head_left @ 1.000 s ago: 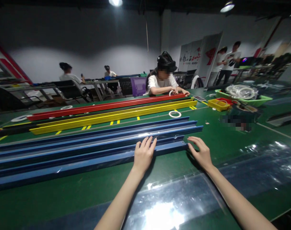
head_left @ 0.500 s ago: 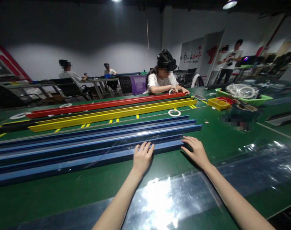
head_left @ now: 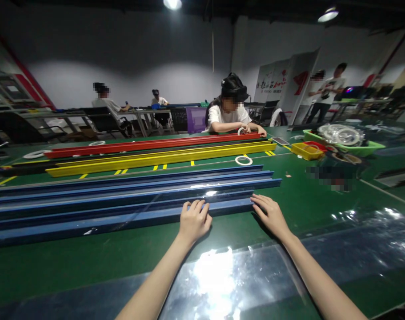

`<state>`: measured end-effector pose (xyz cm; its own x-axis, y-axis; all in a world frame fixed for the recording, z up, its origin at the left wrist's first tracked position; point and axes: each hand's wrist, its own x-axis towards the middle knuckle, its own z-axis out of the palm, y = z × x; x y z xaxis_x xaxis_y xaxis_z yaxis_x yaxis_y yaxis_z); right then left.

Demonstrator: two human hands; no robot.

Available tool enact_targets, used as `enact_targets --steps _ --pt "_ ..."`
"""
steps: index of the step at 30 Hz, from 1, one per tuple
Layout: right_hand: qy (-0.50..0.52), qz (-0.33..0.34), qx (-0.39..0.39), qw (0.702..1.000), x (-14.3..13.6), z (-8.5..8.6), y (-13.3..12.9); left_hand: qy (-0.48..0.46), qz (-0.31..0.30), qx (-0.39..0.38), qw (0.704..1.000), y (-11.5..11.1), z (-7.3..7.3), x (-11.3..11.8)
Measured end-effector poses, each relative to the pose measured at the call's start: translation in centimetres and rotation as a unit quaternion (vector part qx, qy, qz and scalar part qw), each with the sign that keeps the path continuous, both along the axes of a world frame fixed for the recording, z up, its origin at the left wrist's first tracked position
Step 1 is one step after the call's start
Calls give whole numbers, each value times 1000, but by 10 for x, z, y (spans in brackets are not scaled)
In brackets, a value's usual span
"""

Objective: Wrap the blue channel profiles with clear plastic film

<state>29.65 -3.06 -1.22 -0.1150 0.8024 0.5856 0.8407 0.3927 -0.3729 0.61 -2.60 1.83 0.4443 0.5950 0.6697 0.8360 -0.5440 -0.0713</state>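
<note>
The nearest of several long blue channel strips (head_left: 122,218) lies across the green table, its right end between my hands. My left hand (head_left: 194,221) is bent over this strip a little short of that end, fingers curled on its top and far side; the fingertips are partly hidden. At the strip's right end, my right hand (head_left: 270,214) touches the tip with stretched fingers, the thumb held apart. A clear film appears to lie over part of the blue strips. Under my forearms, a wide transparent plastic sheet (head_left: 249,275) reflects the lamps.
Yellow strips (head_left: 162,158) and a red strip (head_left: 149,144) lie beyond, where a co-worker (head_left: 230,109) handles the red one's end. A white tape roll (head_left: 243,161) is nearer. To the right stand a yellow basket (head_left: 307,152) and a green tray (head_left: 372,148) with wrapped rolls.
My left hand has slid slightly left along the strip, its fingers more bent. My right hand stays by the strip's end. The whole view has shifted a little.
</note>
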Motion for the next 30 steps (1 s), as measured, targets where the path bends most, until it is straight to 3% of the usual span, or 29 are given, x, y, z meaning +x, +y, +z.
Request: enact_targets --steps 5,13,30 --pt "51 15 -28 998 -2 1 0 21 14 -8 1000 -3 1 7" --pt "104 23 -42 993 -5 3 0 57 -21 -10 998 0 -5 6" --pt "173 7 -107 979 0 2 2 5 -35 -56 998 3 -2 5"
